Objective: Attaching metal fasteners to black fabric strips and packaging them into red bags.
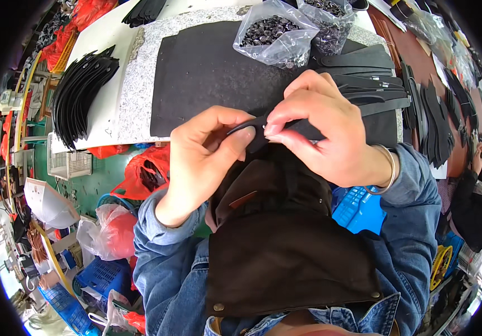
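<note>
Just past the near edge of the black mat (pixel 207 73), both hands meet at a black strap (pixel 258 134). Thumb and fingers of my left hand (pixel 199 154) pinch the strap. My right hand (pixel 333 126) is closed at the fingertips right against the strap's surface, where a small shiny spot shows; what those fingertips hold is too small and covered to name. Beyond them on the mat stands an open clear plastic bag (pixel 300 49) of small dark round pieces. A second such bag (pixel 339 43) stands to its right.
A fanned stack of black strips (pixel 81 95) lies on the white table at left. More black strips (pixel 372 81) lie right of the bags. Red plastic bags (pixel 146 171) and a white basket (pixel 67 159) sit below the table. At far right another person (pixel 476 207) is partly visible.
</note>
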### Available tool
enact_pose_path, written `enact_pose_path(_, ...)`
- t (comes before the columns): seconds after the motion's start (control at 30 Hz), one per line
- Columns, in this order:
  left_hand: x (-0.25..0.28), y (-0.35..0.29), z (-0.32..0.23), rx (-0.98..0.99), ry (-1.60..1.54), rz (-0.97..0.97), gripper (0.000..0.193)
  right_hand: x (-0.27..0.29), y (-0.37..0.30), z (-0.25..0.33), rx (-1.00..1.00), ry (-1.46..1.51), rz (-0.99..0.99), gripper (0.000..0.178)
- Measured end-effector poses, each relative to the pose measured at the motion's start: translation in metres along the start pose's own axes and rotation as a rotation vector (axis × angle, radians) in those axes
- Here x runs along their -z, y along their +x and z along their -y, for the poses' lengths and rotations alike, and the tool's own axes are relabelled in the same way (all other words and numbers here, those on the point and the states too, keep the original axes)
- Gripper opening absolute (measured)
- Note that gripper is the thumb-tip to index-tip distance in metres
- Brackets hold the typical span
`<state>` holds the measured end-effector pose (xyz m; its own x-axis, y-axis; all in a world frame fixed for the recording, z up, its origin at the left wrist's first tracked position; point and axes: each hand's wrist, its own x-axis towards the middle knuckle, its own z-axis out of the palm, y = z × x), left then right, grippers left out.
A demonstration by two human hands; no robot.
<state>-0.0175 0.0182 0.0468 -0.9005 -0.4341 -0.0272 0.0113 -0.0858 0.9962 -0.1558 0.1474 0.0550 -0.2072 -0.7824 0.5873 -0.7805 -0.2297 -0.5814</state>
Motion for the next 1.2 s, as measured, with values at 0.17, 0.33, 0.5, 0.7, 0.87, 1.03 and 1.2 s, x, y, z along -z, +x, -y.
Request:
enact_pose_path(0.17,0.001,-0.005,0.012,-0.241,0.211,-0.059,0.015,-0.008,0.004,-0.003,0.049,-0.157,-0.09,0.03)
enact_pose_path(0.33,0.002,-0.004,0.011,-0.316,0.297,-0.035,0.021,-0.009,0.003,-0.005,0.228,-0.22,-0.103,0.023)
enact_pose_path(0.5,0.005,0.004,0.012,-0.605,0.499,-0.021,0.03,-0.013,0.007,-0.015,0.207,-0.101,-0.014,0.024)
enact_pose_path(0.7,0.013,0.006,0.02,-0.612,0.527,-0.078,0.025,-0.009,0.024,-0.019,-0.022,0.028,0.132,0.018)
enact_pose_path(0.87,0.015,0.006,0.016,-0.65,0.624,-0.045,0.023,0.009,0.07,-0.085,-0.036,-0.702,0.318,0.016)
enact_pose_path(1.03,0.014,0.001,0.024,-0.687,0.651,0.044,0.026,-0.016,0.08,-0.144,0.198,-0.939,0.359,0.011)
enact_pose_path(1.2,0.016,-0.001,0.025,-0.703,0.659,0.037,0.027,-0.015,0.082,-0.144,0.153,-0.888,0.314,0.008)
